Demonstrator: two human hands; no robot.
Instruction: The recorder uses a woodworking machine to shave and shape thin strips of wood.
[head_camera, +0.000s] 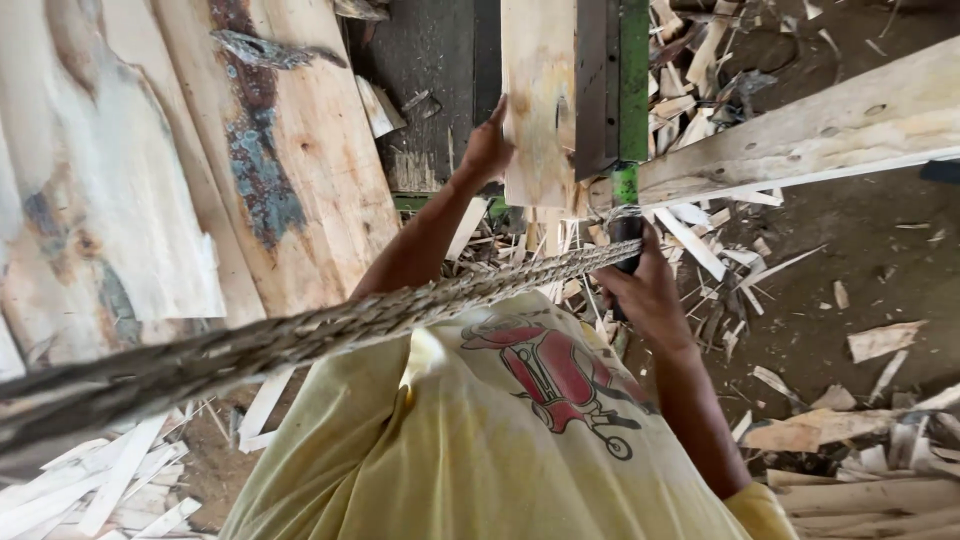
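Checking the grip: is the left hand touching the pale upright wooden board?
Touching. The head view shows the left hand pressed flat against the pale upright wooden board.

Board (538, 100) under the left grip (487, 150): pale raw wood, matt, rough-sawn. Handle (628, 250) inside the right grip (645, 290): black, matt, below a green painted metal bar (632, 80). Rope (300, 335) beside that grip: coarse, twisted fibre, fraying. Shirt (480, 450) below both: yellow cloth, soft. Floor (850, 260): dull dirt, splintered wood offcuts.
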